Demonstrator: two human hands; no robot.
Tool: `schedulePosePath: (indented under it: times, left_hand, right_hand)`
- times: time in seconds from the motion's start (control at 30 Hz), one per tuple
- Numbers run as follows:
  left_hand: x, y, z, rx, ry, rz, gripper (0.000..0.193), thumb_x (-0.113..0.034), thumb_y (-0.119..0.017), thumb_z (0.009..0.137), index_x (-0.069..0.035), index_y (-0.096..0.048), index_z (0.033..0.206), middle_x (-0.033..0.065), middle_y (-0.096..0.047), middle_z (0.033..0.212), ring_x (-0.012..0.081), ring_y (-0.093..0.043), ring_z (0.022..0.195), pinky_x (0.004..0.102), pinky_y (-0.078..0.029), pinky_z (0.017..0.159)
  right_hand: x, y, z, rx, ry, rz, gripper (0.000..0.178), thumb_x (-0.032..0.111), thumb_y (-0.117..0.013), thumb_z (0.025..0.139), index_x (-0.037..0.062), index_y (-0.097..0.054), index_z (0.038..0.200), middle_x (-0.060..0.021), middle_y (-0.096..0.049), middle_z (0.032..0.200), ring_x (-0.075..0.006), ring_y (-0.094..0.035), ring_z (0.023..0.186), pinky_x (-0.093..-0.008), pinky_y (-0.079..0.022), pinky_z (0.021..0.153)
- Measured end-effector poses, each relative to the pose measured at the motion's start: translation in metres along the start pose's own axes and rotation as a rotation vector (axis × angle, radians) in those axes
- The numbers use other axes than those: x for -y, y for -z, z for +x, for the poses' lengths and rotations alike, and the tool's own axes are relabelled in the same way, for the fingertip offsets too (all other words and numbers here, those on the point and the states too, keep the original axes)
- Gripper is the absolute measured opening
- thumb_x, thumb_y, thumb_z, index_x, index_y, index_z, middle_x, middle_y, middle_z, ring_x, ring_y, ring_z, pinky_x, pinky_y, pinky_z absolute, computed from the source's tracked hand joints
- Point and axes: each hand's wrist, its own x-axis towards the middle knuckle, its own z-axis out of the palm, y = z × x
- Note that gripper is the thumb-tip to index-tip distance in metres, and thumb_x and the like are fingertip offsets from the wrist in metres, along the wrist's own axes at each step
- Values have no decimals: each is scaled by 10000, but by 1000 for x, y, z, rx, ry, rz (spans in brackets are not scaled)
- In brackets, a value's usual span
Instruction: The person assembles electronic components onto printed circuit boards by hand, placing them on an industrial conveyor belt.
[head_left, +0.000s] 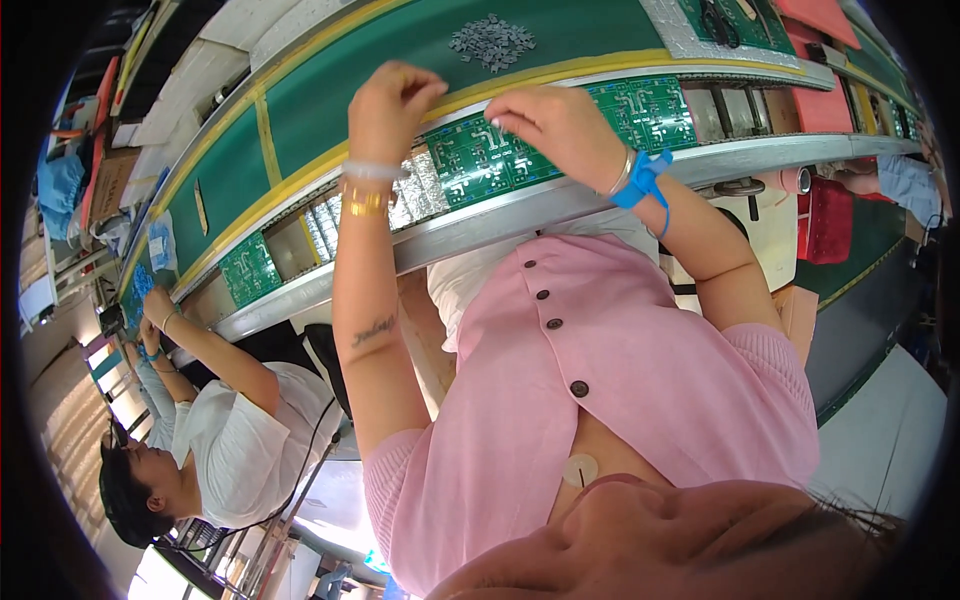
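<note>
My left hand (393,108) is raised over the near yellow-taped edge of the green work surface, thumb and fingers drawn together in a pinch. Whatever lies between those fingertips is too small to make out. To its right, my right hand (568,130) hangs above a green circuit board (470,165), its fingers bent together, and any thing in them is likewise unclear. The board rests on the rail track in front of me. Beyond both hands, a pile of small grey parts (492,43) is heaped on the green surface.
Metal rails (420,240) run along the near side. Another circuit board (250,270) sits on the track at left, near a co-worker in a white shirt (240,430). Scissors (718,25) lie at the far right. A blue anti-static strap (645,180) circles my right wrist.
</note>
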Motion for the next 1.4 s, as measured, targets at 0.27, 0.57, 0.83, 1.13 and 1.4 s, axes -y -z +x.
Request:
schedulePosePath:
  times: [0.27, 0.57, 0.83, 1.13, 1.4]
  left_hand:
    - [23, -39, 44, 33, -61, 113, 174, -235, -738, 675, -101, -693, 777, 51, -607, 806, 229, -562, 767, 341, -463, 689]
    - [22, -36, 39, -12, -198, 180, 147, -168, -692, 729, -62, -646, 818, 63, -615, 754, 193, -576, 695, 306, -463, 638]
    - [19, -30, 33, -90, -113, 11, 113, -173, -663, 743, -84, -678, 810, 81, -650, 775, 256, -608, 714, 336, -484, 646]
    - [9, -17, 19, -42, 59, -147, 116, -116, -646, 766, -54, -682, 857, 80, -668, 738, 154, -646, 663, 254, -492, 622]
    - [12, -11, 4, -8, 219, -486, 95, -14, -613, 798, 36, -640, 874, 77, -676, 784, 109, -647, 723, 210, -509, 662]
  right_hand:
    - [14, -50, -6, 65, 84, 17, 81, 72, -641, 705, 62, -593, 770, -57, -567, 853, -244, -530, 834, -339, -450, 723]
    - [14, -56, -2, 123, 110, -112, 75, 57, -664, 656, 66, -620, 717, -39, -545, 878, -225, -500, 870, -337, -425, 759]
    - [16, -59, -2, 127, 132, -121, 75, 58, -662, 659, 65, -615, 716, -36, -541, 880, -220, -500, 875, -336, -421, 757]
    - [16, -57, -3, 126, 125, -135, 67, 60, -655, 666, 62, -608, 714, -40, -533, 878, -220, -498, 877, -333, -422, 751]
    - [15, -56, -2, 145, 128, -141, 62, 63, -649, 668, 63, -607, 714, -38, -526, 864, -220, -495, 865, -336, -423, 743]
